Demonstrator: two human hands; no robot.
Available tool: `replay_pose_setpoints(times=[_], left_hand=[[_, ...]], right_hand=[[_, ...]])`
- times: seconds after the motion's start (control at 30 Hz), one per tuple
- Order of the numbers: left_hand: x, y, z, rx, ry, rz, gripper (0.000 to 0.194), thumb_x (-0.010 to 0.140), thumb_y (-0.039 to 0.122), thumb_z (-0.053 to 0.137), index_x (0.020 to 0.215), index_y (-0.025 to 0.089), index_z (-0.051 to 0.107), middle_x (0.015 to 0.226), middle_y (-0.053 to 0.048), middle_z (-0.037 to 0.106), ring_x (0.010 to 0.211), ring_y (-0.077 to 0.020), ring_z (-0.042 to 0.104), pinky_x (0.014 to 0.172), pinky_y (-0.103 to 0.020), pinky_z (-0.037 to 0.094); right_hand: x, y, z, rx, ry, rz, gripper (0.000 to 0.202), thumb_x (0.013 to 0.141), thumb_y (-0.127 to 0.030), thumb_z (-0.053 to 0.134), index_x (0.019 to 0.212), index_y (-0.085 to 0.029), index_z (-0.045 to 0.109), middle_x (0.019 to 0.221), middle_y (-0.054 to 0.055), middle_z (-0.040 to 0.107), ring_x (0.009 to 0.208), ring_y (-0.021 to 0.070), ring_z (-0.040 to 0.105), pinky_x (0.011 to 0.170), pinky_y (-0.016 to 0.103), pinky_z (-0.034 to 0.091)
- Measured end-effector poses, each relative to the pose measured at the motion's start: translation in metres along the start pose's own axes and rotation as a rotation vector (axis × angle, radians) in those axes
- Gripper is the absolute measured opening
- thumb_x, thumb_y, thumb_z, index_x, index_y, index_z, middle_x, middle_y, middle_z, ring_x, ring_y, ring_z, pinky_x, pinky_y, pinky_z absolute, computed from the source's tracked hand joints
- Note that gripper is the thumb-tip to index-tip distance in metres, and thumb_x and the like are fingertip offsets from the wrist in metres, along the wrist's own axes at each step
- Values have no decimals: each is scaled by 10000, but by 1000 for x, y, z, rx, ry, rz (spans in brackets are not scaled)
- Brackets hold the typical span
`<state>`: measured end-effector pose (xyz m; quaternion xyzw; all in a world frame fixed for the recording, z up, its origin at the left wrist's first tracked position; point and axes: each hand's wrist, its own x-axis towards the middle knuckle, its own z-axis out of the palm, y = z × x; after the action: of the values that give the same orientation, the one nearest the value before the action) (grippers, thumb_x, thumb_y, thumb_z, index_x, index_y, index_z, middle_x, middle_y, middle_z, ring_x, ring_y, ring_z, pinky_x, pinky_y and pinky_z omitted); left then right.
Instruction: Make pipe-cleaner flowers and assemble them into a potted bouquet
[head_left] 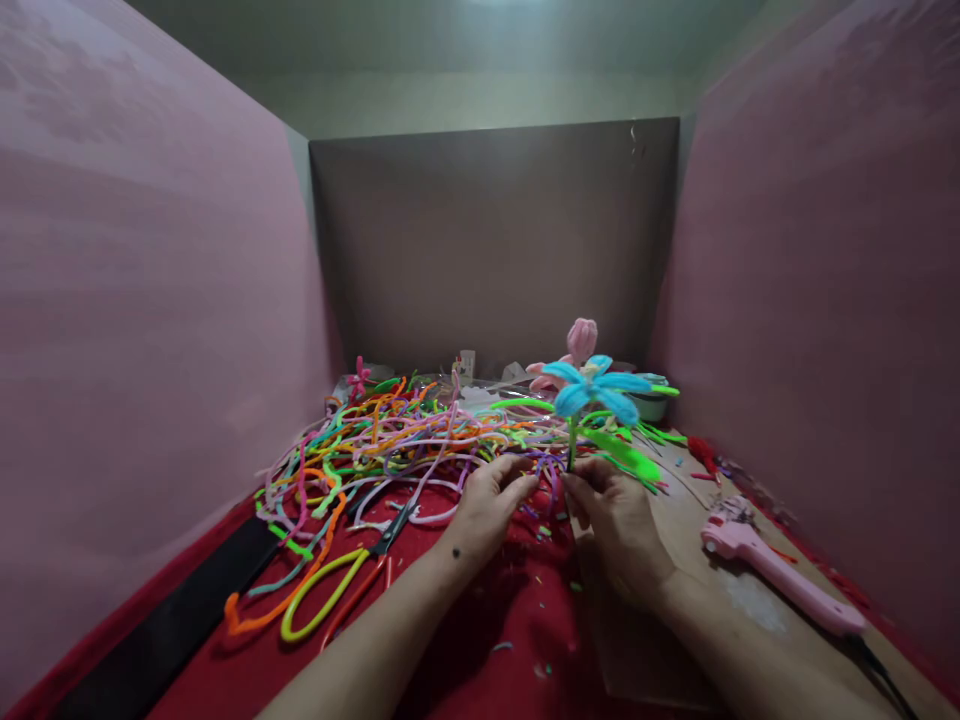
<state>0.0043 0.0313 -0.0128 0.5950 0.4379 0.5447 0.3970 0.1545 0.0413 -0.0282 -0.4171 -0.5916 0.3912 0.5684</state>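
Upright above my right hand stands a bunch of pipe-cleaner flowers, its stem pinched between the thumb and fingers. The bunch has a blue flower with long petals, a pink bud behind it and a bright green leaf on the right. My left hand is just left of the stem, apart from it, thumb and forefinger close together. Whether something thin sits between those fingertips is too small to tell. Purple pipe cleaners lie between the two hands.
Tangled coloured pipe cleaners cover the back left of the red cloth. Scissors with yellow and red handles lie near my left forearm. A pink glue gun rests on a brown board at right. Pink side walls enclose the space.
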Motion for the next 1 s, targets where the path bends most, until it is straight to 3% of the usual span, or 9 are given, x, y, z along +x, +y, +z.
replay_pose_setpoints(times=[0.07,0.17,0.3,0.4,0.57,0.7,0.8,1.0], left_hand=[[3,-4,-3,6,46,-47,166,677,261,603,775,141,664,646,-2,610,610,-124,522,594,-227,399],[4,-7,-6,9,46,-89,193,686,292,598,783,136,655,543,33,525,495,-88,423,513,-214,341],[0,1,-6,7,-9,-66,208,692,309,594,788,132,645,600,16,546,527,-93,435,516,-215,335],[-5,16,-5,44,-117,-5,183,707,293,582,780,139,650,653,-3,575,566,-106,457,530,-219,349],[-12,33,-5,0,-223,56,203,713,311,597,592,148,602,551,7,517,539,-111,445,522,-228,341],[-16,32,-5,-98,-245,12,198,711,343,618,714,149,656,634,-18,578,576,-130,494,561,-244,370],[-17,26,-3,-206,-202,-25,204,690,331,635,765,146,678,680,-36,615,623,-153,538,597,-259,397],[-11,15,2,-228,-99,-47,151,627,254,654,529,144,623,509,8,542,497,-102,456,512,-233,355]], right_hand=[[1,-5,0,92,-25,37,245,681,-398,638,668,-184,520,556,-33,473,502,107,394,496,243,343],[-1,-11,-1,192,-164,105,229,682,-353,649,650,-185,497,557,-47,464,518,103,406,540,242,353],[-7,-10,-1,294,-357,115,147,720,-284,627,704,-177,528,632,-39,488,572,100,416,591,241,349],[-8,-8,-1,320,-445,119,109,721,-263,622,724,-172,562,680,-28,509,606,103,420,615,238,352],[-9,-9,-2,368,-502,203,81,715,-238,621,766,-179,599,729,-16,558,659,116,465,673,245,377],[-11,-10,-3,295,-528,241,159,725,-253,610,862,-180,645,795,13,603,681,132,491,656,245,391],[-12,-10,-2,272,-530,234,184,731,-255,603,890,-184,661,796,15,626,689,135,510,662,247,404],[-13,-19,3,275,-464,186,207,674,-334,658,817,-191,703,721,25,655,676,172,561,659,293,450]])
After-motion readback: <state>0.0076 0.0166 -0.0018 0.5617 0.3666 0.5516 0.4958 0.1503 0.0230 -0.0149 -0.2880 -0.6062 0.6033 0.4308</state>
